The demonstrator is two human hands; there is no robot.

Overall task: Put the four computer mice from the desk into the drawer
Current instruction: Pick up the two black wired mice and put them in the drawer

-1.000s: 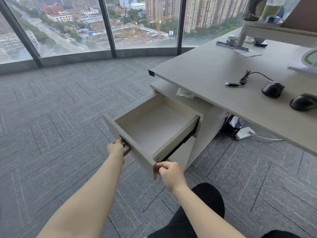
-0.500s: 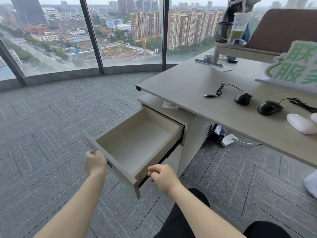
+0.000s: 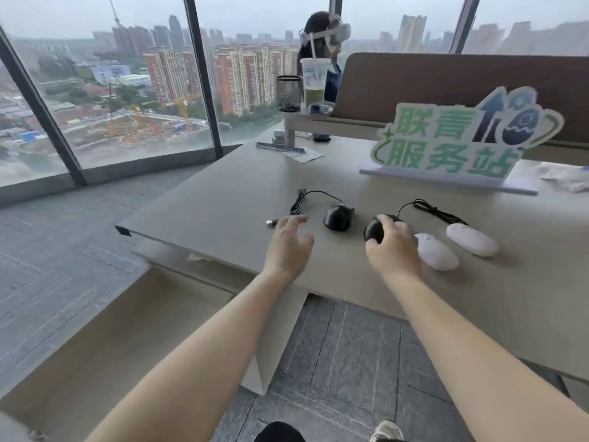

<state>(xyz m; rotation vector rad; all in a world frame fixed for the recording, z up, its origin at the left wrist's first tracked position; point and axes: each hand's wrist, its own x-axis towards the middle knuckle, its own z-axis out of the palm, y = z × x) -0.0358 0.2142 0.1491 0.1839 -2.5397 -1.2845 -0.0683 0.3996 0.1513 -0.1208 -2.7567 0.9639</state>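
Note:
Several mice lie in a row on the grey desk (image 3: 223, 199). A black wired mouse (image 3: 338, 216) sits left of centre, its cable coiled behind it. My right hand (image 3: 393, 247) is closed over a second black wired mouse (image 3: 373, 231). Two white mice (image 3: 437, 251) (image 3: 472, 239) rest just to its right. My left hand (image 3: 290, 244) hovers over the desk with fingers spread, short of the first black mouse, holding nothing. The open drawer (image 3: 95, 339) stands pulled out below the desk at lower left.
A green-and-white sign (image 3: 459, 145) stands behind the mice. A mesh pen cup (image 3: 289, 92) and a drink cup (image 3: 315, 84) sit on a raised shelf at the back, with a person behind them. Grey carpet floor (image 3: 344, 346) lies under the desk.
Both hands have left the drawer front and risen to the desk top. My right hand has closed on a black mouse; my left hand has opened near the other.

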